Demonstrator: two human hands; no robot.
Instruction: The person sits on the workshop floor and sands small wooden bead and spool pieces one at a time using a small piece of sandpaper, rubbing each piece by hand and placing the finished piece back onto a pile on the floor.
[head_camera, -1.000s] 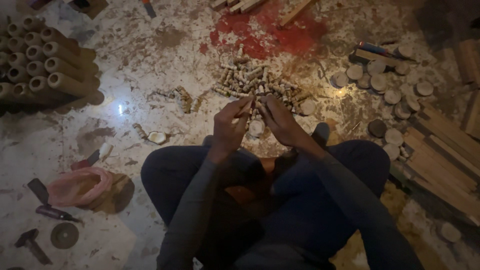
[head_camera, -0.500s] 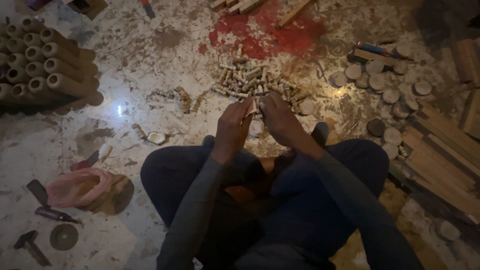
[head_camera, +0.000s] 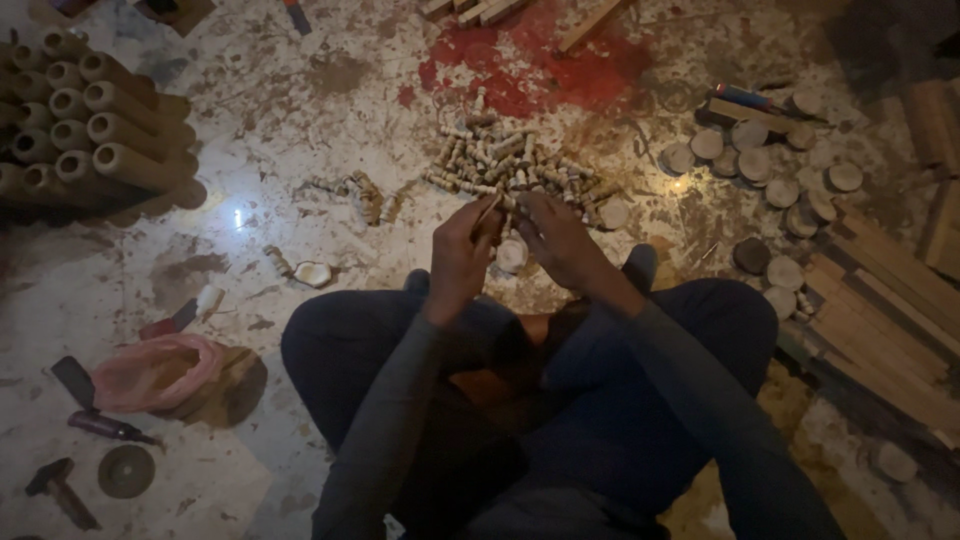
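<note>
Head-camera view showed a person seated cross-legged on a stained, paint-splashed floor (head_camera: 330, 120), both hands raised together just above the knees. The left hand (head_camera: 462, 250) was curled, its fingers pinched around a thin pale stick (head_camera: 487, 212) that pointed up and away, apparently so the tip could meet the work. The right hand (head_camera: 555, 238) was cupped beside it, fingers bent inward toward the same spot; whether it gripped anything could not be told in the dim light. Just beyond the fingertips lay a heap of small turned wooden pieces (head_camera: 505, 165), close enough to be reached without leaning, with a pale round wooden disc (head_camera: 511, 255) below the hands. To the right, more round discs (head_camera: 775, 175) were spread out near a stack of flat wooden slats (head_camera: 890, 310). To the left, long wooden cylinders (head_camera: 85, 125) were piled on their sides well apart from the hands, and a pink bowl (head_camera: 155, 370), a dark grinding disc (head_camera: 126, 470) and a small hammer (head_camera: 60, 490) sat near the left knee.
</note>
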